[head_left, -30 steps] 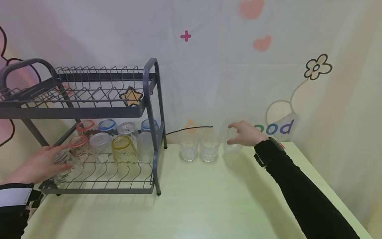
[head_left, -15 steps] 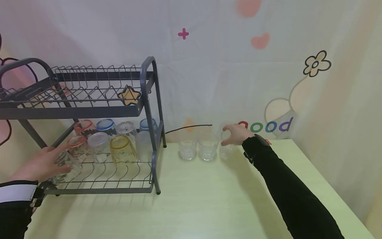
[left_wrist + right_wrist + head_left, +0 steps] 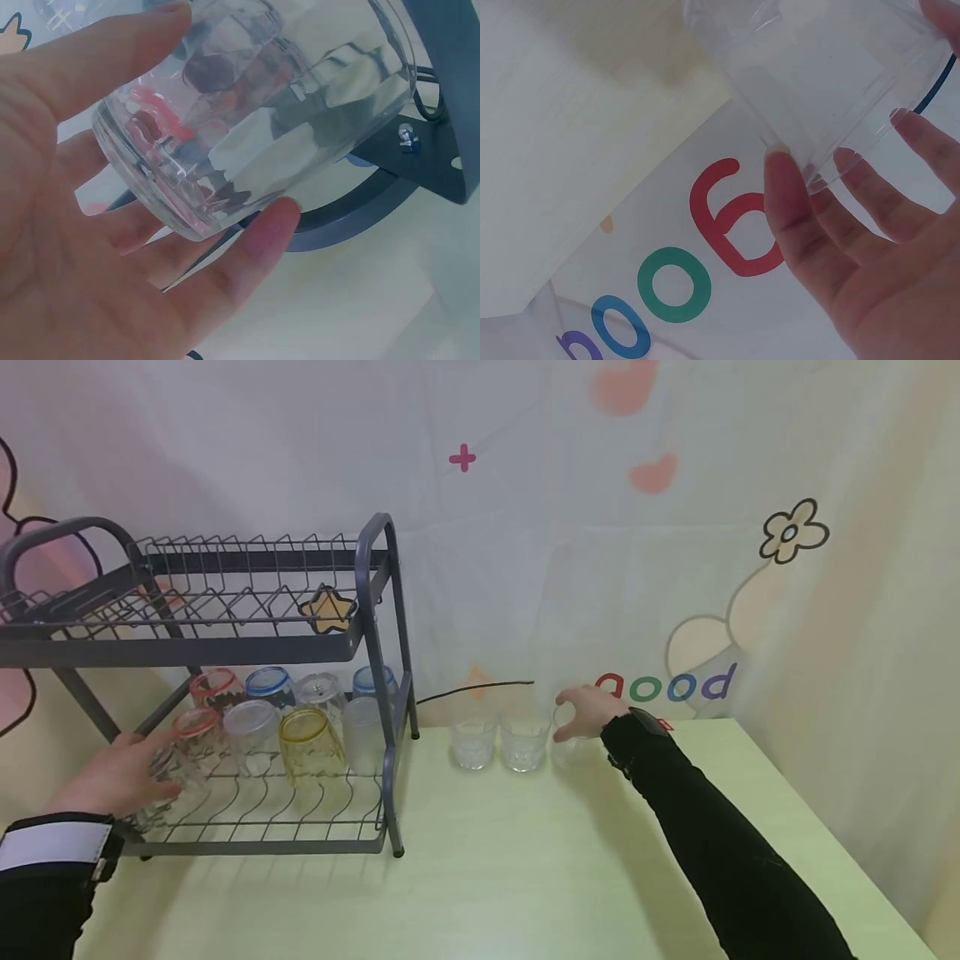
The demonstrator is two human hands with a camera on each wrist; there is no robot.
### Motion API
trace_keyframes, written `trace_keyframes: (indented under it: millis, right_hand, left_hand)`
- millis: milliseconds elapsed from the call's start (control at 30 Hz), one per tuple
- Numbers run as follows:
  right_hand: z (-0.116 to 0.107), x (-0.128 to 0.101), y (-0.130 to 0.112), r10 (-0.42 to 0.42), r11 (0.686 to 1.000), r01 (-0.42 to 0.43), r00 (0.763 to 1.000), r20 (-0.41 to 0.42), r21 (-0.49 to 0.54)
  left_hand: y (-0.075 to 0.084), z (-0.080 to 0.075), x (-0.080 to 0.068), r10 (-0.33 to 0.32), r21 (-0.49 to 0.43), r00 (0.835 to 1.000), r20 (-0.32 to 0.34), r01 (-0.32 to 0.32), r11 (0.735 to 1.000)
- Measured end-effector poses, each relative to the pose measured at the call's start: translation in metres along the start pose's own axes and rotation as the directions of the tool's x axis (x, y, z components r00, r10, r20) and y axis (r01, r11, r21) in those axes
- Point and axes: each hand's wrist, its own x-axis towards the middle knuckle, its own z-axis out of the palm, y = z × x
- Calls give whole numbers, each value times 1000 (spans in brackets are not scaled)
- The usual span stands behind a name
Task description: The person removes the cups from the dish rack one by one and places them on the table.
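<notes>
On the left, my left hand [image 3: 112, 781] curls its thumb and fingers round a clear glass [image 3: 300, 127] at the front-left of the rack's lower shelf. That glass is bottom-up, its thick base towards my palm. My right hand [image 3: 588, 710] holds another clear glass [image 3: 817, 67] round its rim, thumb on one side and fingers on the other. This glass is upright at the back of the table, close beside a second clear glass [image 3: 523, 747]. A third clear glass [image 3: 473, 747] stands just left of that one.
The dark two-tier dish rack [image 3: 262, 847] stands on the left of the pale table [image 3: 480, 893]. On its lower shelf are several upturned glasses, among them a yellow glass [image 3: 307, 747] and a red-based glass [image 3: 198, 735]. A printed cloth [image 3: 510, 593] hangs behind.
My right hand has shifted left with its glass, closing the gap to the neighbouring glass. My left hand stays round its glass with only a slight shift to the right.
</notes>
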Motion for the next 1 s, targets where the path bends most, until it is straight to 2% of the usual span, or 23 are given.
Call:
trace_keyframes:
  millis: [300,500,600,733,833,1000]
  right_hand:
    - [3,-2,-3,-23,1000,23,1000,-4,5]
    - [7,-1,-3,-5,1000,5,1000,-3,7]
    - [7,0,1,1,1000,-1,1000,7,7]
    - [-2,-2,9,2,1000,-2,999,46,-6]
    - [-12,-8,14,-1,1000,3,999,46,-25]
    - [-23,-16,19,-38,999,39,999,37,-28]
  left_hand:
    - [-5,3,-3,3,2,999,-36,-3,1000]
    - [-3,1,-1,-3,1,999,35,3,1000]
    - [-3,2,2,6,-9,999,50,-6,1000]
    - [-6,1,6,29,-19,998,46,-28,999]
    - [-7,-1,7,45,-20,998,42,-44,999]
    - [-7,-5,-4,46,-35,999,16,-45,998]
